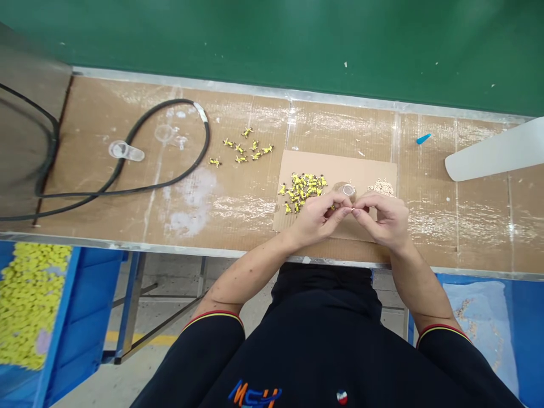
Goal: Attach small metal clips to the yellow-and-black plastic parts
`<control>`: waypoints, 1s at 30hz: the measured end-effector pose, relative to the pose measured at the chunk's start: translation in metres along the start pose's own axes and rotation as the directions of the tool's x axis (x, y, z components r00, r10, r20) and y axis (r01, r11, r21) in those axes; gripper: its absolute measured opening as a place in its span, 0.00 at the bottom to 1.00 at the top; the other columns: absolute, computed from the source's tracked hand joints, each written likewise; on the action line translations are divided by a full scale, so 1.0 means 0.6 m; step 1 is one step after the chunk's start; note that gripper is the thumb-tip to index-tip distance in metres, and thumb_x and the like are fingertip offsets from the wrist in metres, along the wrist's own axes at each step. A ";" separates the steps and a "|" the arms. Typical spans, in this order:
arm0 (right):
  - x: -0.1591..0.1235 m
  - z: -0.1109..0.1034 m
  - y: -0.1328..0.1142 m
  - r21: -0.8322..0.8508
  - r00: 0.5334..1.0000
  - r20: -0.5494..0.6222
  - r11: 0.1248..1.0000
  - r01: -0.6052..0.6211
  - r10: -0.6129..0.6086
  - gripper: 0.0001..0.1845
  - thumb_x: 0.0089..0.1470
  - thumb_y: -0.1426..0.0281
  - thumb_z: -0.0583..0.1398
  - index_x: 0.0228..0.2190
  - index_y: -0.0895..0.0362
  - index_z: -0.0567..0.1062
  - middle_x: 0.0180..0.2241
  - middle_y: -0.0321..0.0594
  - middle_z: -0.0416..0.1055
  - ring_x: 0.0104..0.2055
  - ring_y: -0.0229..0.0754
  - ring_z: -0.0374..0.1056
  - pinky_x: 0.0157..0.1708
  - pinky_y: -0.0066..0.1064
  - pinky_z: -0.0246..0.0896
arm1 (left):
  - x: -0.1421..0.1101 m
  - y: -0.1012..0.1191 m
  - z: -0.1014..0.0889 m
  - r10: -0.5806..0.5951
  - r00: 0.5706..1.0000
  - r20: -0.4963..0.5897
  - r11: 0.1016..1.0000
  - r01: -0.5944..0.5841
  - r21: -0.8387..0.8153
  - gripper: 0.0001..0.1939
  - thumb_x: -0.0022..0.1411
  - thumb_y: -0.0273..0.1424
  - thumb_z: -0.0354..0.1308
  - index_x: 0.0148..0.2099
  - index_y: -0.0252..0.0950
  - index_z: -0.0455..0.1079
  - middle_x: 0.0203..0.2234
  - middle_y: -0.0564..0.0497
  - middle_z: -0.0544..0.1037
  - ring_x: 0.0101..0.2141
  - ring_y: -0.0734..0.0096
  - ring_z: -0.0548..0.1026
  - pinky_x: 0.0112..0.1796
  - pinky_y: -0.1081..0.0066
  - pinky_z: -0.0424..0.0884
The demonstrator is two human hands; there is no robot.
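My left hand and my right hand meet fingertip to fingertip over a cardboard sheet. Both are closed in a pinch, and what they hold is too small and too covered to name. A trace of yellow and black shows by my left fingers. Just beyond the fingertips stands a small round container with a pale top. To the left of my left hand lies a pile of small yellow-and-black figures. Beyond my right hand is a heap of tiny pale beige pieces.
More yellow figures lie scattered farther left. A black cable loops near clear plastic cups. A blue cone-shaped piece and a white panel-like object are at right. Blue bins stand below the table's front edge.
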State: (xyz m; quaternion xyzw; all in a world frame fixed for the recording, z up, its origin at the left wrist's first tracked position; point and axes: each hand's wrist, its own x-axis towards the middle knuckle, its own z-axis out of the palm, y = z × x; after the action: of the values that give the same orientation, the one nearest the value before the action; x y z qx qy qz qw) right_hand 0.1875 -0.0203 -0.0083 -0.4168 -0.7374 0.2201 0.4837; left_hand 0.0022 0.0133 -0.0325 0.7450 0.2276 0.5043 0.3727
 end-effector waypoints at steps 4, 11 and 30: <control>-0.001 0.000 0.000 0.009 0.999 -0.033 1.000 -0.006 0.006 0.07 0.57 0.77 0.68 0.34 0.53 0.79 0.28 0.35 0.78 0.28 0.35 0.71 0.28 0.29 0.66 | 0.000 0.001 -0.001 0.007 1.000 0.019 1.000 -0.007 0.003 0.04 0.73 0.29 0.57 0.42 0.36 0.70 0.28 0.55 0.77 0.24 0.83 0.70 0.25 0.81 0.63; -0.001 -0.007 0.004 -0.004 0.999 -0.016 0.999 -0.052 0.052 0.07 0.56 0.77 0.67 0.31 0.53 0.79 0.25 0.32 0.75 0.26 0.34 0.67 0.27 0.28 0.63 | -0.006 -0.003 0.000 -0.129 0.991 0.042 0.986 0.133 -0.104 0.06 0.73 0.35 0.59 0.46 0.37 0.69 0.26 0.57 0.71 0.21 0.83 0.62 0.24 0.78 0.58; 0.002 -0.005 0.034 -0.449 0.996 0.030 0.892 -0.061 0.083 0.06 0.57 0.73 0.64 0.29 0.53 0.78 0.18 0.28 0.60 0.20 0.35 0.55 0.24 0.31 0.51 | 0.013 -0.027 -0.029 -0.407 0.907 -0.105 0.807 0.304 -0.506 0.14 0.69 0.43 0.61 0.41 0.39 0.64 0.37 0.50 0.74 0.35 0.75 0.73 0.34 0.73 0.71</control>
State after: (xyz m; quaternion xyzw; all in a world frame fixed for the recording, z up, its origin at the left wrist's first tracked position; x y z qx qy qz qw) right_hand 0.1984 -0.0083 -0.0215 -0.5383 -0.7638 0.0725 0.3485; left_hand -0.0104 0.0348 -0.0366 0.5161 0.2696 0.5407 0.6072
